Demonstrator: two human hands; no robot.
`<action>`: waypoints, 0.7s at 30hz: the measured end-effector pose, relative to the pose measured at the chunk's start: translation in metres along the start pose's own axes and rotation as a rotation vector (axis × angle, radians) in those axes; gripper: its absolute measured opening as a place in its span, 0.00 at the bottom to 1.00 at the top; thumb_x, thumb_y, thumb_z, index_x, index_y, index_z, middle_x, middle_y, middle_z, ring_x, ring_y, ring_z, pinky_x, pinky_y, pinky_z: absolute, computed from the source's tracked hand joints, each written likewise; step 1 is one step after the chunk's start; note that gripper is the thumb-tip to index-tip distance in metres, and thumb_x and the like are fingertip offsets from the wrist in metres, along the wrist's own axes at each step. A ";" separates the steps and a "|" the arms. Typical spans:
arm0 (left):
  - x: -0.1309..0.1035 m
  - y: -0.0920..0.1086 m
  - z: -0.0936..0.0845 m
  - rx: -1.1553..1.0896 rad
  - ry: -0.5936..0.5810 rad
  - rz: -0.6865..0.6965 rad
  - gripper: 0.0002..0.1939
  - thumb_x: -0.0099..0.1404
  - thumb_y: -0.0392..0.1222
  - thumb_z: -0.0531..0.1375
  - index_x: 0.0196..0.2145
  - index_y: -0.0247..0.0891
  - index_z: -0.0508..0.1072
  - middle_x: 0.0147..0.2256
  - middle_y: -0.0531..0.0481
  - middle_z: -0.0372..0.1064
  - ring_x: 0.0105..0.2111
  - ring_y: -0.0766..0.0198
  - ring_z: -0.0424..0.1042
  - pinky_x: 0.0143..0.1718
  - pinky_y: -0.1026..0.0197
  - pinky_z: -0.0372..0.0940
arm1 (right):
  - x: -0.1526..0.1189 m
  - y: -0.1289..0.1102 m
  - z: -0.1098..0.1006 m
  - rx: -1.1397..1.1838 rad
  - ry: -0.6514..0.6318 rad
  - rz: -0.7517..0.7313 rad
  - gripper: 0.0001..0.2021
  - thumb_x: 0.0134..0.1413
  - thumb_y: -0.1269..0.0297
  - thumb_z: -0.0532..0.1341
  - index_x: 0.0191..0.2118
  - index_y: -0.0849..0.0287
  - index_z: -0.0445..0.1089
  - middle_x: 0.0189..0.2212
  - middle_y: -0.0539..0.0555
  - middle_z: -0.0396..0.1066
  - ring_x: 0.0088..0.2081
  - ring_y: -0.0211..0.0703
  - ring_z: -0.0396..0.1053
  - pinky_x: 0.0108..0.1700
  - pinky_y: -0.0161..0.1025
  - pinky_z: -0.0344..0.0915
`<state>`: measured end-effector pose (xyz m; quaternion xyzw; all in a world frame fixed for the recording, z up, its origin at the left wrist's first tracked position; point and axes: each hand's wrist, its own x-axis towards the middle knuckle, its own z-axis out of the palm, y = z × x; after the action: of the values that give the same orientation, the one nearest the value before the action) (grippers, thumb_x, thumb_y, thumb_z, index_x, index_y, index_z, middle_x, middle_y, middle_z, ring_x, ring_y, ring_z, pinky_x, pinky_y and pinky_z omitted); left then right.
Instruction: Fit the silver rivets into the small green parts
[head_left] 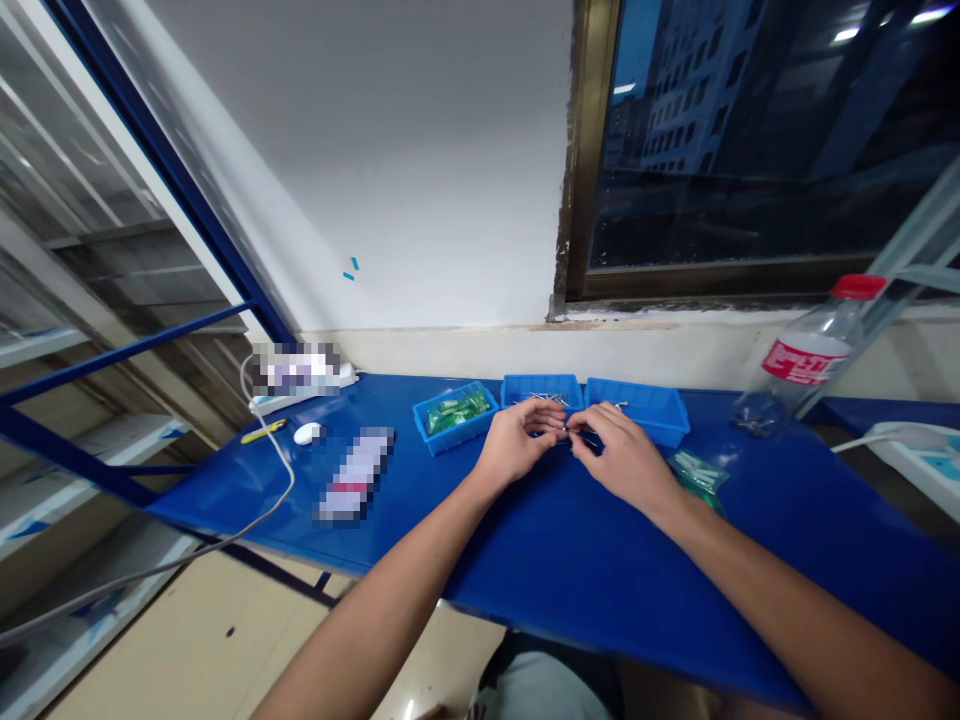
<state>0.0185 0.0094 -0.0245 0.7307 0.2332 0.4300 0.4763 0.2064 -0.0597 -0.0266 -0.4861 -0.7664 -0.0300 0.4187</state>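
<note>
On my feed, the left hand [517, 440] and right hand [621, 455] pinch a small part [565, 429], perhaps metal; loosened fingertips could drop it onto the blue table [540, 560].

Deep-blue tabletop [540, 580], brighter blue bins [651, 412], green packets [457, 408], red bottle cap [859, 288], red-and-white label [806, 361]

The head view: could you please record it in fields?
Surface: glossy blue tabletop
Hands: bare left hand and bare right hand, close together; anything held is too small to identify
Row, left: rectangular blue plastic bin holding green-tinted items
Row, middle: second blue bin with thin silvery pieces
Row, right: third blue bin, partly behind the right hand
Right side: clear plastic bottle with red cap
</note>
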 end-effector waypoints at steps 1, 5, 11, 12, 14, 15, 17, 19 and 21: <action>0.000 0.002 0.000 -0.014 -0.005 -0.005 0.22 0.62 0.30 0.68 0.54 0.32 0.76 0.46 0.38 0.80 0.43 0.59 0.81 0.49 0.55 0.77 | 0.000 0.000 0.000 0.006 0.006 0.017 0.09 0.64 0.73 0.58 0.47 0.55 0.71 0.38 0.55 0.74 0.43 0.52 0.71 0.50 0.50 0.69; -0.002 0.011 0.000 0.098 0.013 -0.028 0.22 0.67 0.42 0.68 0.57 0.35 0.76 0.46 0.39 0.80 0.43 0.57 0.81 0.45 0.58 0.77 | -0.001 -0.003 0.001 0.058 0.021 0.082 0.17 0.65 0.71 0.57 0.57 0.54 0.70 0.40 0.55 0.73 0.42 0.50 0.72 0.48 0.47 0.70; -0.006 0.017 -0.001 0.156 -0.093 -0.154 0.25 0.72 0.56 0.61 0.56 0.35 0.78 0.37 0.43 0.83 0.30 0.58 0.82 0.34 0.60 0.76 | 0.000 -0.004 -0.002 0.112 0.042 0.131 0.05 0.65 0.67 0.60 0.43 0.53 0.74 0.37 0.53 0.77 0.36 0.47 0.73 0.43 0.42 0.70; -0.006 0.015 -0.001 0.159 -0.090 -0.147 0.24 0.72 0.56 0.62 0.55 0.35 0.79 0.39 0.43 0.83 0.32 0.57 0.82 0.36 0.59 0.77 | 0.000 -0.004 -0.002 0.128 0.031 0.130 0.05 0.65 0.66 0.61 0.41 0.53 0.75 0.37 0.52 0.77 0.36 0.46 0.73 0.42 0.42 0.69; -0.005 0.011 -0.002 0.161 -0.070 -0.116 0.21 0.70 0.53 0.65 0.52 0.35 0.81 0.43 0.42 0.83 0.37 0.55 0.83 0.42 0.57 0.78 | 0.000 -0.002 -0.002 0.169 0.015 0.142 0.05 0.64 0.67 0.61 0.40 0.53 0.76 0.36 0.52 0.77 0.35 0.45 0.72 0.41 0.41 0.69; -0.004 0.008 -0.002 0.149 -0.060 -0.104 0.20 0.69 0.52 0.66 0.51 0.35 0.82 0.44 0.42 0.83 0.40 0.54 0.84 0.45 0.55 0.78 | 0.000 -0.001 -0.002 0.187 0.013 0.153 0.05 0.63 0.67 0.62 0.40 0.53 0.76 0.36 0.52 0.77 0.34 0.45 0.72 0.40 0.41 0.69; -0.003 0.003 -0.002 0.090 -0.048 -0.094 0.18 0.67 0.47 0.68 0.51 0.35 0.81 0.45 0.41 0.83 0.44 0.52 0.83 0.49 0.53 0.77 | 0.000 0.000 0.000 0.211 0.005 0.169 0.06 0.62 0.68 0.63 0.42 0.53 0.77 0.37 0.52 0.77 0.34 0.44 0.72 0.40 0.41 0.70; -0.003 0.000 -0.002 0.045 -0.045 -0.099 0.19 0.67 0.41 0.67 0.54 0.35 0.79 0.46 0.40 0.82 0.46 0.52 0.83 0.51 0.53 0.77 | 0.000 0.001 0.002 0.226 -0.017 0.178 0.07 0.62 0.66 0.63 0.43 0.53 0.78 0.38 0.52 0.79 0.33 0.44 0.73 0.40 0.41 0.71; -0.003 0.000 -0.002 0.057 -0.037 -0.104 0.22 0.67 0.37 0.66 0.59 0.36 0.75 0.46 0.41 0.83 0.45 0.54 0.83 0.51 0.53 0.77 | -0.001 0.001 0.003 0.247 -0.033 0.210 0.07 0.64 0.64 0.62 0.44 0.52 0.78 0.39 0.52 0.80 0.34 0.44 0.75 0.40 0.42 0.72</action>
<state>0.0150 0.0087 -0.0253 0.7388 0.2742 0.3841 0.4812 0.2052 -0.0585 -0.0296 -0.5090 -0.7160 0.1163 0.4634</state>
